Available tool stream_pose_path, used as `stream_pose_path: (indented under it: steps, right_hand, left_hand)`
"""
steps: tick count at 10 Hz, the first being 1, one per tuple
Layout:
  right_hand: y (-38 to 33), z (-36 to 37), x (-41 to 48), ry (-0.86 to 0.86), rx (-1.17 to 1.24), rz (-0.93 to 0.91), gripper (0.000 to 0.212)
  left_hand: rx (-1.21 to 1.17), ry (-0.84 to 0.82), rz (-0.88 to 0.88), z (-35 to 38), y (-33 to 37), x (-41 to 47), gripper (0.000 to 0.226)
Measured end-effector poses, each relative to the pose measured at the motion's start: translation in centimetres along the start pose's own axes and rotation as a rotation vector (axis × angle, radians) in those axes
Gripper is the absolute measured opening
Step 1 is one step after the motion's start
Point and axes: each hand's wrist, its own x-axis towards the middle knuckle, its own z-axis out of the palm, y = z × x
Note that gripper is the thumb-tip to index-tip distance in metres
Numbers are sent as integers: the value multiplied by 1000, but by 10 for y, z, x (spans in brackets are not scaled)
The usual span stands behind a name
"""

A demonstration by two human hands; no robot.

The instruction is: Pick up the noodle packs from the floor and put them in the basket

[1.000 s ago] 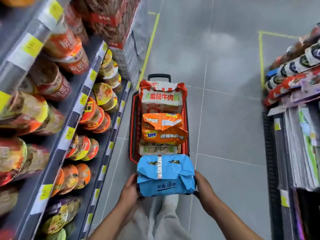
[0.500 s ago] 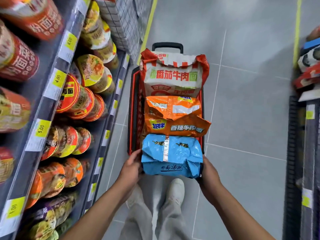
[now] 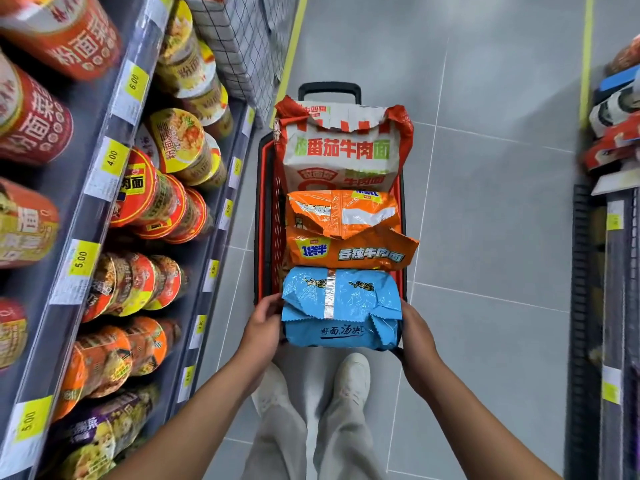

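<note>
A red basket (image 3: 268, 216) with a black handle stands on the grey floor ahead of my feet. Inside it a red-and-white noodle pack (image 3: 341, 147) leans at the far end, and an orange noodle pack (image 3: 346, 230) lies in the middle. A blue noodle pack (image 3: 341, 308) sits at the near end of the basket, overhanging its near rim. My left hand (image 3: 265, 327) grips the blue pack's left side and my right hand (image 3: 415, 336) grips its right side.
Shelves of cup noodles (image 3: 159, 202) with yellow price tags run along the left, close to the basket. A wire-mesh rack (image 3: 239, 39) stands behind them. Another shelf with packaged goods (image 3: 616, 133) lines the right. Grey tiled floor (image 3: 491, 220) lies between basket and right shelf.
The blue pack has moved forward and down from in front of the basket onto its near end. The view has closed in on the basket. Both hands stay on the pack.
</note>
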Motion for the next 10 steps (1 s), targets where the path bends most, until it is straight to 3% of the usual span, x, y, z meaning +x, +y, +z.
stream_pose_path:
  steps: [5, 10]
  right_hand:
    - [2, -5, -29, 45, 38, -29, 44]
    - [-36, 0, -100, 128, -107, -161, 49]
  left_hand:
    - [178, 13, 120, -16, 14, -30, 37]
    - [209, -19, 222, -38, 54, -89, 34]
